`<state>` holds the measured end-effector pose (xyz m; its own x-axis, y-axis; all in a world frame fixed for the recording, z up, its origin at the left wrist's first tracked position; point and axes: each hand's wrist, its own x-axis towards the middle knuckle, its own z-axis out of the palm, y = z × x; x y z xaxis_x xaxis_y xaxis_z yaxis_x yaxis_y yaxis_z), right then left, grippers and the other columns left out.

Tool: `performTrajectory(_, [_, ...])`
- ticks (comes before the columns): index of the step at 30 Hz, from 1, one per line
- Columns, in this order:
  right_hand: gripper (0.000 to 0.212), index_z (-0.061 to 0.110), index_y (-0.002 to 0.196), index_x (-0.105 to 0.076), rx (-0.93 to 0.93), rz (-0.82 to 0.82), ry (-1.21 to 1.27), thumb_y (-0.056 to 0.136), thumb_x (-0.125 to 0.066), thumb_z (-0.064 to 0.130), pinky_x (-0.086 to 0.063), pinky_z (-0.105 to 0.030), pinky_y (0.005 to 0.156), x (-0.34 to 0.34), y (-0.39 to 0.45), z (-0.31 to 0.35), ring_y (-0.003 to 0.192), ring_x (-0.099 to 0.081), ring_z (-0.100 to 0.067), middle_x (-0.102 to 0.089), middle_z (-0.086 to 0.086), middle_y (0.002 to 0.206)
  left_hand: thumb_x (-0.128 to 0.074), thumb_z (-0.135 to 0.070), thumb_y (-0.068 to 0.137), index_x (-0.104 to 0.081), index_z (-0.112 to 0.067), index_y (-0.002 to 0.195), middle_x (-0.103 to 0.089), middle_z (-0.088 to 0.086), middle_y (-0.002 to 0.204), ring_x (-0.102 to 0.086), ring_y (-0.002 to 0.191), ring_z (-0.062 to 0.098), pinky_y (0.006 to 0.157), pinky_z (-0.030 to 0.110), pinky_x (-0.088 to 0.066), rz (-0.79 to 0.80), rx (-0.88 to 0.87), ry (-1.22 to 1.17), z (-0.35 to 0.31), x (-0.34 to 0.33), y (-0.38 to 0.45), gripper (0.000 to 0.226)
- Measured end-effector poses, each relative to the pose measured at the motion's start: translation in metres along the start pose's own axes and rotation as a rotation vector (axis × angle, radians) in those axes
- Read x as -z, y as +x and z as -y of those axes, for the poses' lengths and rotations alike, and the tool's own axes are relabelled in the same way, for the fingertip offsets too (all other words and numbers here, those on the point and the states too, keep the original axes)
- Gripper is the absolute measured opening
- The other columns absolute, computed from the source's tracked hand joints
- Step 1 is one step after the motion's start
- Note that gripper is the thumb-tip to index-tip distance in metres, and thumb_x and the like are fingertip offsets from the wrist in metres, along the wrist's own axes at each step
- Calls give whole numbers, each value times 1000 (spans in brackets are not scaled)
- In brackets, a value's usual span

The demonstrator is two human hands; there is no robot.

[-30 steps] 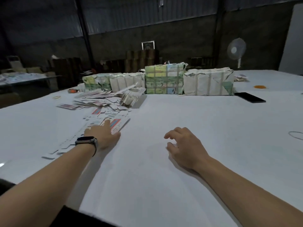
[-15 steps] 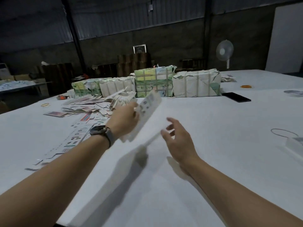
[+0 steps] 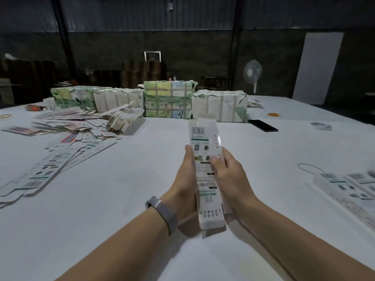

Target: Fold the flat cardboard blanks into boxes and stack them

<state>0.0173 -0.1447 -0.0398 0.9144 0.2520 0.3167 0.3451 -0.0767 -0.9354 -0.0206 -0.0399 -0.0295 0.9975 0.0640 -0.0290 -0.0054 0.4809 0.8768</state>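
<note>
A long, narrow white cardboard blank [image 3: 205, 142] with a barcode and green print is held lengthwise above the white table [image 3: 125, 199], in front of me. My left hand [image 3: 185, 179] grips its left edge, the thumb lying along the side. My right hand [image 3: 227, 175] grips its right edge with the thumb pressed on the printed face. More flat blanks [image 3: 46, 169] lie fanned out at the left. Folded white boxes [image 3: 349, 189] lie side by side at the right edge.
A loose heap of blanks [image 3: 85, 122] and several wrapped bundles [image 3: 168, 100] sit at the table's far side. A black phone [image 3: 262, 125], a tape roll [image 3: 321, 126] and a rubber band [image 3: 309, 168] lie to the right. A fan [image 3: 252, 74] stands behind.
My left hand picked a blank from the pile at the left and carried it to the centre. My right hand rose from the table and took hold of its right edge.
</note>
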Motion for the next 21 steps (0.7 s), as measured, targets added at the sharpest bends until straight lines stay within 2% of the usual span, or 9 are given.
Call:
performTrajectory(4, [20, 37, 116, -60, 29, 21, -58, 99, -49, 40, -60, -35, 79, -5, -2, -6, 95, -70, -12, -67, 1, 112, -23, -61, 103, -71, -24, 115, -77, 10, 106, -76, 88, 25, 65, 34, -62, 5, 22, -35, -1, 6, -1, 62])
performTrajectory(7, [19, 41, 117, -59, 26, 77, 13, 100, -51, 38, -59, -24, 66, -10, -5, -8, 87, -73, -9, -72, 8, 104, -25, -59, 104, -77, -26, 102, -78, 8, 96, -77, 80, 22, 60, 31, -60, 4, -4, 2, -2, 13, 1, 62])
performTrajectory(9, [18, 42, 116, -59, 17, 99, 62, 100, -51, 37, -58, -22, 64, -10, -7, -8, 86, -73, -9, -74, 10, 100, -26, -58, 104, -80, -27, 98, -79, 8, 96, -77, 80, 22, 61, 30, -60, -2, -24, 23, 0, 15, 3, 62])
performTrajectory(13, [25, 38, 117, -64, 5, 112, 137, 94, -52, 41, -59, -37, 83, -10, -6, -10, 95, -73, -13, -75, 8, 105, -31, -55, 104, -66, -23, 124, -78, 6, 94, -76, 77, 21, 59, 29, -59, -10, -67, 58, 6, 16, 5, 51])
performTrajectory(18, [33, 36, 115, -67, -13, 94, 145, 88, -51, 46, -56, -46, 91, -8, -6, -9, 97, -73, -17, -76, 6, 105, -38, -52, 103, -67, -22, 124, -77, 6, 86, -74, 68, 19, 55, 28, -58, 11, -58, 142, 6, 15, 3, 47])
performTrajectory(21, [35, 27, 106, -72, -36, 56, 115, 85, -50, 45, -57, -52, 88, -4, -4, -7, 89, -73, -22, -77, 0, 94, -43, -52, 102, -66, -20, 124, -77, 11, 94, -74, 74, 21, 59, 30, -59, -23, -66, 203, 6, 12, 3, 44])
